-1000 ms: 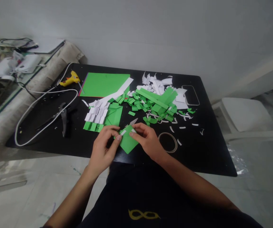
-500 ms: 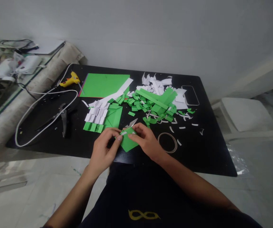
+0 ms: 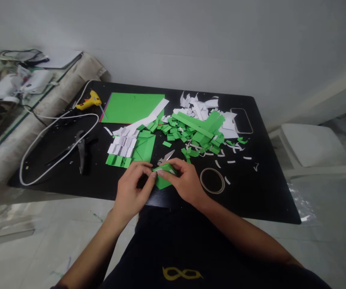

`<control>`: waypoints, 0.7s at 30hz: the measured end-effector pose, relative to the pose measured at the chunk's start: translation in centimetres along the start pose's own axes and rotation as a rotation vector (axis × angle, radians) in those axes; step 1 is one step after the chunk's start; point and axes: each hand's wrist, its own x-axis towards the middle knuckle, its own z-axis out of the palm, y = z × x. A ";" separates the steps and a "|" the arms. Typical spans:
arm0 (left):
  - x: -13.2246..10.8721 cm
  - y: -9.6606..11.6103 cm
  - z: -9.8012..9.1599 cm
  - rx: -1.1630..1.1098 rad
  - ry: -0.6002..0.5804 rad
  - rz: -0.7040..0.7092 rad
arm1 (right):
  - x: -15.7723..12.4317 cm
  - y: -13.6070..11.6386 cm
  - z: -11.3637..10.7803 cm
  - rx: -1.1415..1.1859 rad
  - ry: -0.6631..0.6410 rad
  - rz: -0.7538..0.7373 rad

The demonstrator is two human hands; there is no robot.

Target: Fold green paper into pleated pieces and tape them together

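Both hands pinch one folded piece of green paper (image 3: 163,183) with a white strip near its top, close to the table's front edge. My left hand (image 3: 134,188) grips its left side, thumb and fingertips pressed together. From the right, my right hand (image 3: 187,182) holds it, its thumb lying across the white strip. Just beyond the paper lies a pointed metal blade (image 3: 168,155), partly hidden by the hands. Left of it, folded white paper pieces (image 3: 121,146) stand in rows over a green sheet (image 3: 145,148).
A heap of green and white paper pieces (image 3: 203,132) covers the table's back middle. A roll of tape (image 3: 212,181) lies right of my hands. At the left are pliers (image 3: 81,152), a white cable (image 3: 25,160) and a yellow glue gun (image 3: 90,101). Green sheets (image 3: 135,106) lie behind.
My right thumb has moved left across the white strip, toward my left thumb. The green paper's upper part is now bent or folded, and its top right edge looks raised.
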 end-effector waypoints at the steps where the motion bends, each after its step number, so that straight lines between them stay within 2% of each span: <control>1: 0.0 0.0 0.0 0.009 0.005 0.007 | -0.1 0.0 0.0 -0.014 0.011 -0.026; 7: 0.2 0.2 -0.2 -0.038 0.034 -0.044 | -0.7 -0.2 0.2 -0.083 0.065 -0.139; 10: 0.1 0.3 -0.2 -0.187 0.011 -0.189 | -1.0 -0.4 0.1 -0.096 0.063 -0.182; 12: 0.0 0.3 0.0 -0.296 0.045 -0.303 | -1.3 -0.7 0.0 -0.104 0.079 -0.195; 17: 0.2 0.1 0.2 -0.495 0.165 -0.470 | -1.5 -1.2 -0.4 -0.082 0.143 -0.140; 21: 0.4 0.4 0.3 -0.548 0.133 -0.442 | -1.2 -1.0 -0.5 0.015 0.144 -0.037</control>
